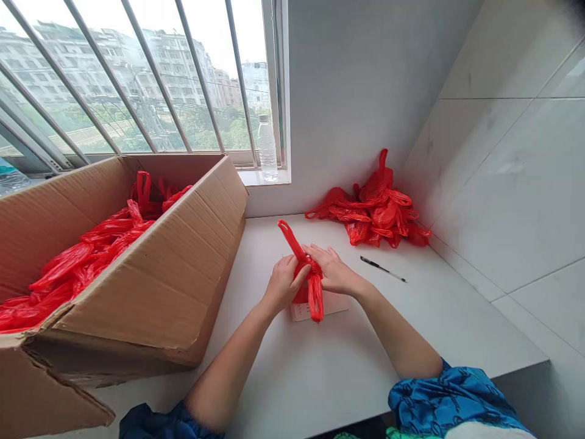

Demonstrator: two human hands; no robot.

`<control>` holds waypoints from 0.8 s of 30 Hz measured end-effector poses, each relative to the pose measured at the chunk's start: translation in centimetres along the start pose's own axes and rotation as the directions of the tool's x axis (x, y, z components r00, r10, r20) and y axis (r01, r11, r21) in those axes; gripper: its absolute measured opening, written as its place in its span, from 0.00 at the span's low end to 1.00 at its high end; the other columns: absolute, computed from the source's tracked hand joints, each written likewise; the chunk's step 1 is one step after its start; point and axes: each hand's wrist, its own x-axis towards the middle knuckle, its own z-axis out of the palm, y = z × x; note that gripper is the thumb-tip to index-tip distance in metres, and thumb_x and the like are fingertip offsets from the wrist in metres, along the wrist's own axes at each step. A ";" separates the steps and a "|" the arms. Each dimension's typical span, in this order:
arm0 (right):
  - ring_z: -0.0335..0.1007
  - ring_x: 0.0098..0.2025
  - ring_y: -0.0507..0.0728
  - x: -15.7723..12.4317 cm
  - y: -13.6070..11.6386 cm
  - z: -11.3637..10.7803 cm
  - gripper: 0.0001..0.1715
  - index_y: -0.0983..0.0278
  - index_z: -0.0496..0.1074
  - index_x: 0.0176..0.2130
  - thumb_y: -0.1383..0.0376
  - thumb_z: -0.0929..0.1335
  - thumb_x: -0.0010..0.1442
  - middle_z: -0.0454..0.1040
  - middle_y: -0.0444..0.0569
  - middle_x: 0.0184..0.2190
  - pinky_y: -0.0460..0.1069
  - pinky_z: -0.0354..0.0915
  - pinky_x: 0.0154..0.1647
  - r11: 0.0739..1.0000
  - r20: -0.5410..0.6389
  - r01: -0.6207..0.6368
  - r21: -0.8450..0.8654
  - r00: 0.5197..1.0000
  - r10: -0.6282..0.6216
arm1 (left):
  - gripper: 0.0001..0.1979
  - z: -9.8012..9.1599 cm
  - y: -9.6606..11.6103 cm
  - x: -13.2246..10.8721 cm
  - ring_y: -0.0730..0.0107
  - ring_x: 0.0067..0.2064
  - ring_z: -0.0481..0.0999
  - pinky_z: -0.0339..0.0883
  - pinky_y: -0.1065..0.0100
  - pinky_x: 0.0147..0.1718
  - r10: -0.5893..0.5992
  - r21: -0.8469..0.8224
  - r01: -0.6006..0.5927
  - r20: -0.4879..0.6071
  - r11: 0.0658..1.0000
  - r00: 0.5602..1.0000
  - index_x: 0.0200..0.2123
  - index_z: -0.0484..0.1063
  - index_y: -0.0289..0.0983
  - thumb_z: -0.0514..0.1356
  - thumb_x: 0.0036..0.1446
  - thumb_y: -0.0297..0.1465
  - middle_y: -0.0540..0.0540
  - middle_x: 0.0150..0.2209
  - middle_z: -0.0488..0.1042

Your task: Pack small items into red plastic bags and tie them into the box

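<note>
Around our hands we have the white counter (283, 378), and at nine o'clock stands the large cardboard carton (150, 286), with a heap of red bags (109, 250) in it. Between one and two o'clock, against the wall, we see a pile of red bags (379, 210).

At the clock's centre is the red bag (315, 299) in hand, one loop pointing to eleven, another hanging toward six. Our left hand (281, 283) pinches its bunched middle narrowly between thumb and fingers; our right hand (336, 271) lies against its far side, fingers fairly straight, and we cannot tell whether it grips. We judge the step to be handling the gathered neck; the next move calls for keeping that pinch while the right fingers work the loops.

Below the bag shows a small white box (336, 303); a clear bottle (267, 149) stands at eleven, and a pen (377, 265) lies at three.
</note>
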 end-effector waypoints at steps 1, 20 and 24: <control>0.43 0.73 0.64 0.2 0.5 1.1 0.45 0.58 0.47 0.71 0.56 0.67 0.62 0.54 0.52 0.70 0.70 0.36 0.70 1.000 -0.021 0.025 -0.010 0.999 -0.025 | 0.16 0.7 -0.3 -0.2 0.58 0.55 0.73 0.64 0.55 0.57 0.003 0.052 -0.003 0.000 0.999 1.000 0.52 0.72 0.40 0.48 0.69 0.37 0.42 0.52 0.76; 0.41 0.73 0.64 0.4 4.2 6.6 0.48 0.65 0.47 0.71 0.50 0.65 0.62 0.51 0.54 0.71 0.66 0.38 0.72 0.973 -0.095 -0.045 -0.226 0.995 0.024 | 0.23 3.5 -2.7 -1.7 0.60 0.71 0.50 0.46 0.47 0.68 -0.100 0.307 0.069 0.087 0.949 0.991 0.66 0.59 0.43 0.41 0.72 0.35 0.48 0.70 0.55; 0.40 0.73 0.63 0.4 4.4 6.7 0.48 0.64 0.46 0.71 0.49 0.65 0.62 0.50 0.53 0.71 0.66 0.37 0.72 0.974 -0.085 -0.056 -0.217 0.996 0.038 | 0.22 3.6 -2.9 -1.7 0.60 0.71 0.51 0.45 0.47 0.68 -0.099 0.295 0.068 0.091 0.953 0.991 0.65 0.60 0.43 0.42 0.72 0.35 0.48 0.69 0.57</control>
